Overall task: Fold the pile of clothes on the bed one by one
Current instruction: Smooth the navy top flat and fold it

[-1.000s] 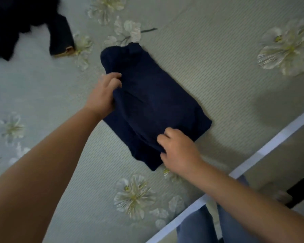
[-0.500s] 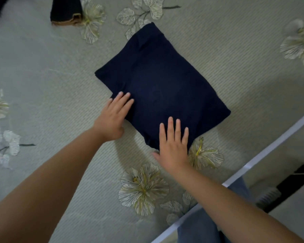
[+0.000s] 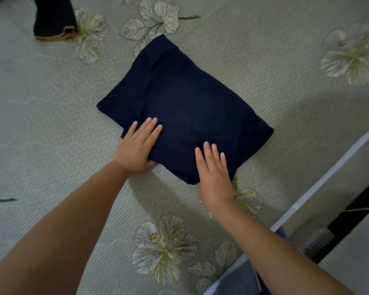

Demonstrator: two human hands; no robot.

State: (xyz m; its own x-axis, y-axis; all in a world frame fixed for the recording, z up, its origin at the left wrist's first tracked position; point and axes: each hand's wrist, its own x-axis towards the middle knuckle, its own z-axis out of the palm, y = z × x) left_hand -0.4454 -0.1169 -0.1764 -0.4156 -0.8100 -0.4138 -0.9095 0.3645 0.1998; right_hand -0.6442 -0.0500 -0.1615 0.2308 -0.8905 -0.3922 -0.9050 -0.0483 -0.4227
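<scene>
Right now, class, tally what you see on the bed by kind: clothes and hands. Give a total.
Folded navy garments: 1
Unfolded dark garments with a tan cuff: 1
Hands: 2, the left hand and the right hand, both flat on the folded garment
Total: 4

The light is dim, soft and even, with a cool grey-green cast and no glare. The garment [image 3: 185,107] is so dark that its folds barely show. Faint, soft-edged shadows lie under the left hand [image 3: 136,147] and the right hand [image 3: 214,175]. The bedspread [image 3: 51,116] weave is sharp mid-frame and smears toward the corners, where the wide lens bends lines.
</scene>
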